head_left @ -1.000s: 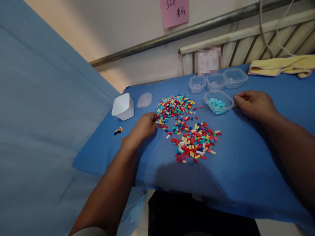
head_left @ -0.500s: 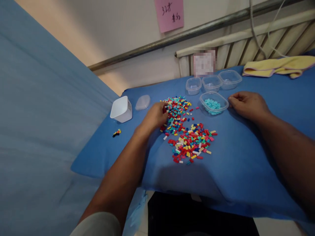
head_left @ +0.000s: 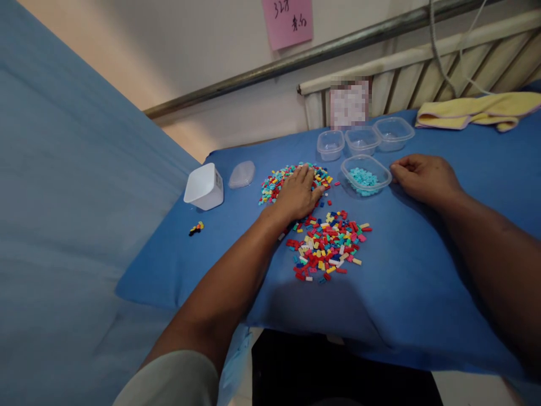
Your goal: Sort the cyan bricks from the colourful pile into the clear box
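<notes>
A blue cloth (head_left: 406, 282) is spread over the tabletop, and a blue sheet (head_left: 63, 225) is hung along the left side. A yellow towel (head_left: 473, 110) is laid at the far right edge. Two heaps of small coloured bricks are seen in the middle: the nearer heap (head_left: 327, 245) is left uncovered, while the farther heap (head_left: 279, 180) is partly covered by the left hand (head_left: 298, 194), which is laid flat on it, palm down, fingers stretched out and nothing gripped. The right hand (head_left: 425, 177) is rested on the cloth just beside a clear tub (head_left: 366, 175) holding turquoise bricks, its fingers loosely curled at the tub's rim; whether anything is pinched cannot be told. Three clear tubs (head_left: 363, 138) are lined up behind it. A white box (head_left: 205, 187) is tipped on its side at the left, a clear lid (head_left: 242, 173) beside it, and a tiny cluster of black and yellow bricks (head_left: 195, 228) is set apart near the box.
</notes>
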